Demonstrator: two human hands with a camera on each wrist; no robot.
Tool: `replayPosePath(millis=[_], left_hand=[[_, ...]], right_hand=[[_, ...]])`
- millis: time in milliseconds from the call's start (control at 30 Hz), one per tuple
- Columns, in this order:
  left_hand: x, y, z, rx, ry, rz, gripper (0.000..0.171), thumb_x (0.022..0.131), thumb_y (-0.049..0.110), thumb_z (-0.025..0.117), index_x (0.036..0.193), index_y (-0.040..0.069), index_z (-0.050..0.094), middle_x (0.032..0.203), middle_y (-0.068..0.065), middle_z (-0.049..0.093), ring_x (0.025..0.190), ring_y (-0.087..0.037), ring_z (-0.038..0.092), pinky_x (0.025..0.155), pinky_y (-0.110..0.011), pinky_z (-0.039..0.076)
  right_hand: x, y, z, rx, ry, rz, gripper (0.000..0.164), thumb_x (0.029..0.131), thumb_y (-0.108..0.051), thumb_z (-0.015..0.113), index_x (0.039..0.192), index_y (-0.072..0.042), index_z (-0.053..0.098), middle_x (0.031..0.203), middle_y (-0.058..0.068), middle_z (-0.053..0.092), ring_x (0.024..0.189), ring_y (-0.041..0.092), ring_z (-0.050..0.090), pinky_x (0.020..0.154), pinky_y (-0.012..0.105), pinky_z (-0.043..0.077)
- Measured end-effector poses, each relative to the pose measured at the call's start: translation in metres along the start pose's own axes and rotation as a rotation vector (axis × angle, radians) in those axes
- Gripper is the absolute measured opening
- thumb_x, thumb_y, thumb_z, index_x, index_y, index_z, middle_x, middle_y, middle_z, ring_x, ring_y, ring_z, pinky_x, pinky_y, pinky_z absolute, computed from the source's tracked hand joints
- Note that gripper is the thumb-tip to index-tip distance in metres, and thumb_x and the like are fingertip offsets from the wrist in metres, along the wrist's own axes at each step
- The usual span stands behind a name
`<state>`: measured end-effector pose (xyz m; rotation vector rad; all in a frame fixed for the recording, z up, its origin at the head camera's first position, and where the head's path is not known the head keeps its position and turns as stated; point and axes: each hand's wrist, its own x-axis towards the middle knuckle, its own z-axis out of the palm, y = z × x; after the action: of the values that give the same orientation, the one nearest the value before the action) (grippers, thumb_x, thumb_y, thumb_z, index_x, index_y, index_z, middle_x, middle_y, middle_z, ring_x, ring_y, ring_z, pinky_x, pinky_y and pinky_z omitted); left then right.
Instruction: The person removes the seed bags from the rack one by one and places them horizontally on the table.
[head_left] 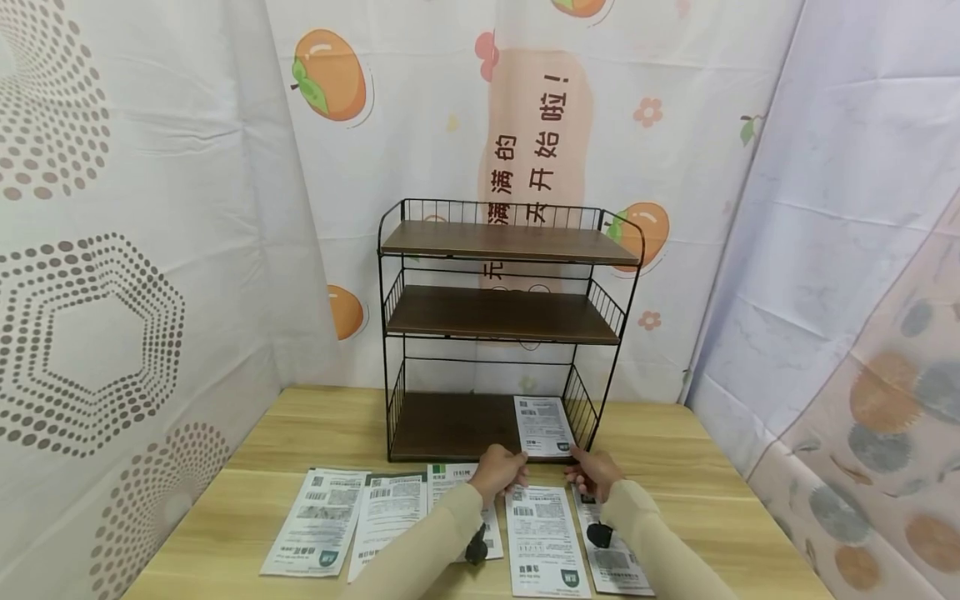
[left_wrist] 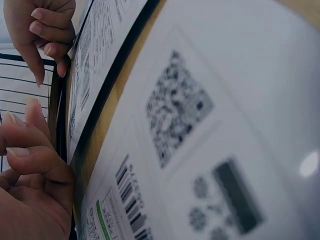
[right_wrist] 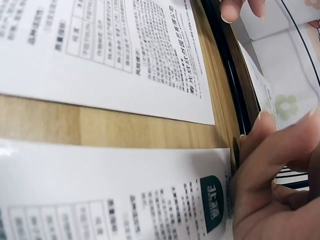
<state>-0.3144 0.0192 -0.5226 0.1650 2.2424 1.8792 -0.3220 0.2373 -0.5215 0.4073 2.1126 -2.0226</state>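
A white printed packet (head_left: 543, 427) lies flat on the right part of the rack's bottom shelf (head_left: 457, 425). My left hand (head_left: 497, 473) is at its front left corner, fingertips touching or very near the edge. At the front right corner, my right hand (head_left: 594, 473) reaches in with its index finger and thumb. Neither hand visibly pinches the packet; in the left wrist view the left fingers (left_wrist: 35, 155) are loosely bent. Below the hands, more printed packets lie on the table, among them one between the forearms (head_left: 546, 542) and one partly under the right wrist (head_left: 611, 550).
The black wire rack has brown boards, with a middle shelf (head_left: 502, 315) and a top shelf (head_left: 510, 240) above the hands. More packets lie to the left, including the leftmost packet (head_left: 315, 521). Patterned curtains (head_left: 135, 292) surround the wooden table (head_left: 705, 517).
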Motion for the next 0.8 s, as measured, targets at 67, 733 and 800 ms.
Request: replayPosePath(millis=[67, 733, 800], left_hand=[[0.001, -0.001, 0.0, 0.003, 0.005, 0.001, 0.036, 0.108, 0.021, 0.056, 0.089, -0.006, 0.072, 0.069, -0.01, 0.071, 0.044, -0.005, 0.042, 0.041, -0.018, 0.032], [0.013, -0.005, 0.006, -0.01, -0.004, 0.008, 0.032, 0.107, 0.014, 0.056, 0.089, -0.008, 0.07, 0.07, -0.014, 0.072, 0.045, -0.006, 0.046, 0.042, -0.018, 0.037], [0.014, -0.005, 0.007, -0.01, -0.004, 0.013, 0.03, 0.106, 0.012, 0.057, 0.088, -0.007, 0.071, 0.07, -0.013, 0.072, 0.045, -0.006, 0.046, 0.042, -0.018, 0.037]], right_hand=[[0.003, 0.002, 0.001, 0.004, 0.021, -0.001, 0.047, 0.109, -0.028, 0.051, 0.098, 0.015, 0.066, 0.063, 0.005, 0.065, 0.045, -0.001, 0.045, 0.043, 0.014, 0.039], [0.01, -0.002, 0.006, 0.06, 0.014, 0.028, 0.019, 0.105, -0.004, 0.043, 0.104, 0.01, 0.056, 0.062, 0.001, 0.059, 0.047, 0.0, 0.043, 0.044, 0.014, 0.037], [0.009, -0.003, 0.006, 0.088, -0.001, 0.04, 0.016, 0.104, -0.003, 0.043, 0.104, 0.009, 0.055, 0.062, 0.001, 0.058, 0.047, 0.0, 0.043, 0.044, 0.013, 0.036]])
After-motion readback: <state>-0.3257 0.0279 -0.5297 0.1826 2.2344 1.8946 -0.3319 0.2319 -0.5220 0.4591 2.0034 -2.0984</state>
